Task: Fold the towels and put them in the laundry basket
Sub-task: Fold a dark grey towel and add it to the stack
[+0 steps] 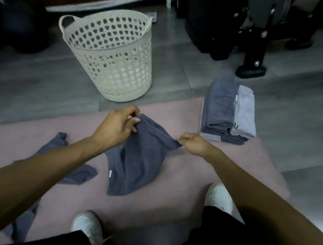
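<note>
**Dark towel lifted by top corners, ready to fold**

Shoes (89, 225) and dark trousers sit nearest, at 6 o'clock. Left hand (117, 126) pinches one top corner of the dark grey towel (135, 163); right hand (195, 145) pinches the other, at 3 o'clock of it. Both forearms reach forward, wrists low. Towel hangs limp at centre, lower edge resting on the pink mat (170, 185) (soft, light, no stiffness, so it probably handles best by corners or hems). Folded stack (228, 112) at 2 o'clock. Laundry basket (111, 59) at 12. Loose towel (70, 173) at 9, unfolded.
</note>
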{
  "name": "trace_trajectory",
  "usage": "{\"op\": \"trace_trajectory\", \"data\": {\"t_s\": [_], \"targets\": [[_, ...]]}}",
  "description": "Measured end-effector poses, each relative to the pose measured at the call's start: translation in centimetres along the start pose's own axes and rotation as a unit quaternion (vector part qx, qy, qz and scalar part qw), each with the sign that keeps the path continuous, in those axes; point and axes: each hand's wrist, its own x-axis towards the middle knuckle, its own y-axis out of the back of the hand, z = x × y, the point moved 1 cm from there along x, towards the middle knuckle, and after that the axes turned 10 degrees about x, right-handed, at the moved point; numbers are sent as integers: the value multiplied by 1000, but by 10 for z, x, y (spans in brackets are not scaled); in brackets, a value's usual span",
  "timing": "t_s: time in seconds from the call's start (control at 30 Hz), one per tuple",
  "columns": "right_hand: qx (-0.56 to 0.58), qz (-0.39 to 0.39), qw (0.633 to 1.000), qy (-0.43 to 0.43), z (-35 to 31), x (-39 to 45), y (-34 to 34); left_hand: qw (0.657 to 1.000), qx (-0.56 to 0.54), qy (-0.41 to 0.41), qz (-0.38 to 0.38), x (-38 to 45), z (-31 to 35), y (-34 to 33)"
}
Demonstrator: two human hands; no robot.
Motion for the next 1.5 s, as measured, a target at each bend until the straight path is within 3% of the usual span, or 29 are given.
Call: {"op": "trace_trajectory", "data": {"t_s": [0.13, 0.27, 0.43, 0.63, 0.87, 1.03, 1.13, 1.33, 1.5], "targets": [[12, 28, 1000, 3, -55, -29, 3, 995, -53, 5, 82, -40, 18, 58], [140, -14, 989, -36, -103, -56, 8, 984, -93, 14, 150, -68, 28, 86], [94, -15, 992, -83, -142, -66, -3, 977, -123, 12, 176, -82, 35, 99], [52, -75, 982, -165, -128, -61, -50, 971, -127, 18, 201, -94, 29, 111], [120, -40, 985, -120, -130, -51, -70, 967, -134, 38, 211, -95, 15, 113], [49, -56, 985, -154, -133, -49, -77, 964, -142, 29, 223, -96, 7, 115], [48, -13, 991, -127, -132, -40, -81, 967, -129, 34, 218, -97, 1, 115], [127, 72, 985, -90, -131, -33, -59, 977, -91, 45, 189, -97, -9, 109], [162, 56, 985, -34, -129, -32, -43, 979, -81, 33, 184, -92, -5, 104]]}}
